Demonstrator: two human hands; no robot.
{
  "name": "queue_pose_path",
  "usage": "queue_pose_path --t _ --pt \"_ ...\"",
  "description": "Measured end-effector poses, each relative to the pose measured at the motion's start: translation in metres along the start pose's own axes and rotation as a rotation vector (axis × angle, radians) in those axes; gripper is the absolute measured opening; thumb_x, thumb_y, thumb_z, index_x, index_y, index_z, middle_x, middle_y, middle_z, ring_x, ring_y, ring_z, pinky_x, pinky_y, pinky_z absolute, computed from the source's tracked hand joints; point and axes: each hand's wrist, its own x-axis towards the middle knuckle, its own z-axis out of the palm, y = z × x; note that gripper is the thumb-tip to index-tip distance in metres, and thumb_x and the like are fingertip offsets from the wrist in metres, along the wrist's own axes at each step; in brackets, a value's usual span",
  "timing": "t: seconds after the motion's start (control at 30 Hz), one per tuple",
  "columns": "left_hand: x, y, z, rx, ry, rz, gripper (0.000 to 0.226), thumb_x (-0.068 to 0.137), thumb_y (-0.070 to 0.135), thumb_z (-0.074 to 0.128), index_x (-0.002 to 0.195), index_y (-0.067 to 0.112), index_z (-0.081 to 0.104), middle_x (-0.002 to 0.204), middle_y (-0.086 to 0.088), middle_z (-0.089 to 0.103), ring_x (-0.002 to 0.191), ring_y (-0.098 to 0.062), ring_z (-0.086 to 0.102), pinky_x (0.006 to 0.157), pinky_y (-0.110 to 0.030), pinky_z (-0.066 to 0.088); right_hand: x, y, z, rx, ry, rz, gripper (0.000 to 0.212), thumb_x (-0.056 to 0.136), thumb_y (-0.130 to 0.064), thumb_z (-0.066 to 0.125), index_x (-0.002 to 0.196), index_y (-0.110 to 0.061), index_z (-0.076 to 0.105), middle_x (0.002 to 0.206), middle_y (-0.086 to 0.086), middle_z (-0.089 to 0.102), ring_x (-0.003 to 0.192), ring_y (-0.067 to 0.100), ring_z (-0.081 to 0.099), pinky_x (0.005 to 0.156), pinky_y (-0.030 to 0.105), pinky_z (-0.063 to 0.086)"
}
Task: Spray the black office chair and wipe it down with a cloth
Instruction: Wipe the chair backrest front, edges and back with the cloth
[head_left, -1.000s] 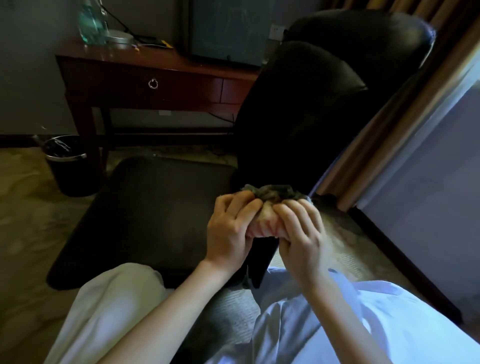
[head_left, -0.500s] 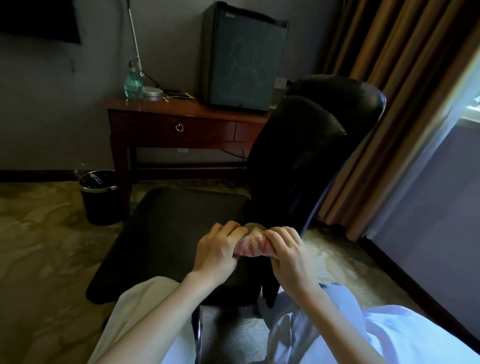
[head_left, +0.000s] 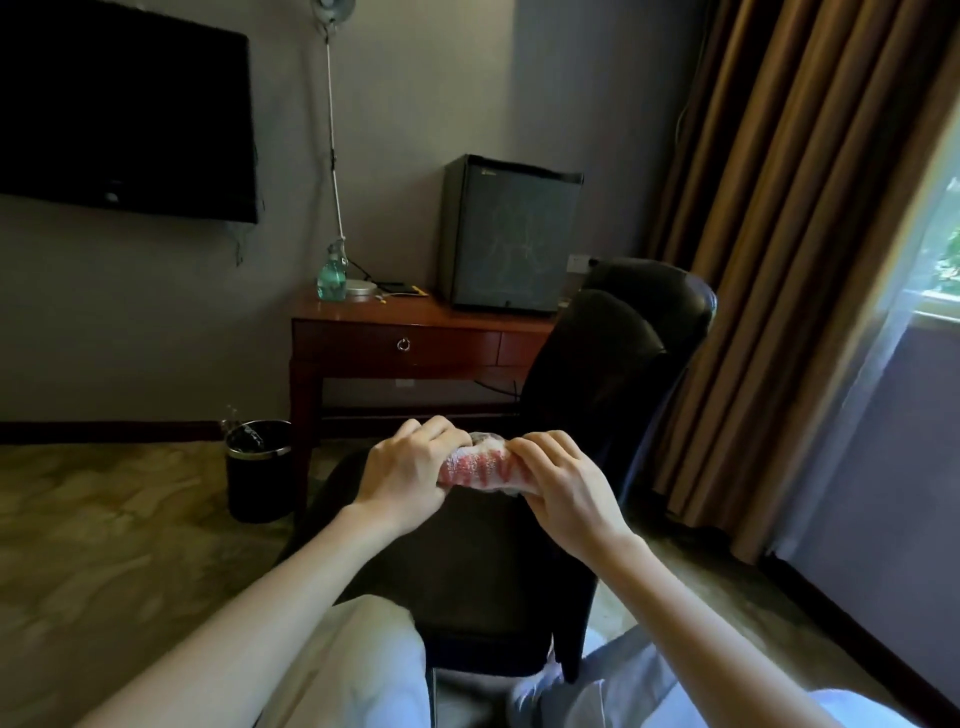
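Black office chair (head_left: 597, 395) stands mid-room, seat toward the wearer and backrest raised on the right side. No sheen or wet patch shows on the leather, though the light is dim, so I cannot tell whether it has been sprayed.

Hands: left hand (head_left: 410, 467) and right hand (head_left: 566, 483) are close together above the chair seat. Each has its fingers curled round one end of a rolled pink-and-white cloth (head_left: 475, 465). Both are clamped on it. The cloth is bunched into a short roll, clear of the chair and touching nothing else.

Spray bottle (head_left: 331, 278), green-tinted, stands upright on the table (head_left: 441, 310) behind the chair, well apart from both hands. A mini fridge (head_left: 511, 234) sits on the same table, also behind the chair. A waste bin (head_left: 258, 467) is on the floor left of the chair.

Step in hand (judgement): preparing the cloth by rolling or wringing it. No wiping contact yet.

Next move (judgement): if the chair is unsprayed, one hand must release the cloth and reach past the seat for the bottle. Otherwise, open the roll to a flat pad and press it to the backrest or seat. A tight roll would give poor contact.
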Motion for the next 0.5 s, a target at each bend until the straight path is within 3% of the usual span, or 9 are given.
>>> queue_pose_path --t 0.3,0.5 --pt "0.031 -0.028 -0.025 0.040 0.031 -0.029 0.040 0.077 0.027 0.073 0.115 0.028 0.061 0.112 0.009 0.060 0.097 -0.016 0.057 0.065 -0.029 0.049 0.055 0.004 0.009 0.038 0.031 -0.029 0.050 0.073 -0.019 0.078 0.119 -0.012 0.059 0.112 0.004 0.064 0.104 0.022 0.058 0.081 0.033 0.055" --pt "0.054 -0.041 -0.034 0.075 0.044 -0.009 0.041 0.074 0.020 0.075 0.113 0.027 0.063 0.110 0.008 0.061 0.096 -0.018 0.057 0.063 -0.030 0.049 0.079 0.011 0.020 0.076 0.056 -0.010 0.051 0.072 -0.014 0.077 0.119 -0.010 0.059 0.114 0.005 0.063 0.106 0.024 0.056 0.084 0.035 0.054"
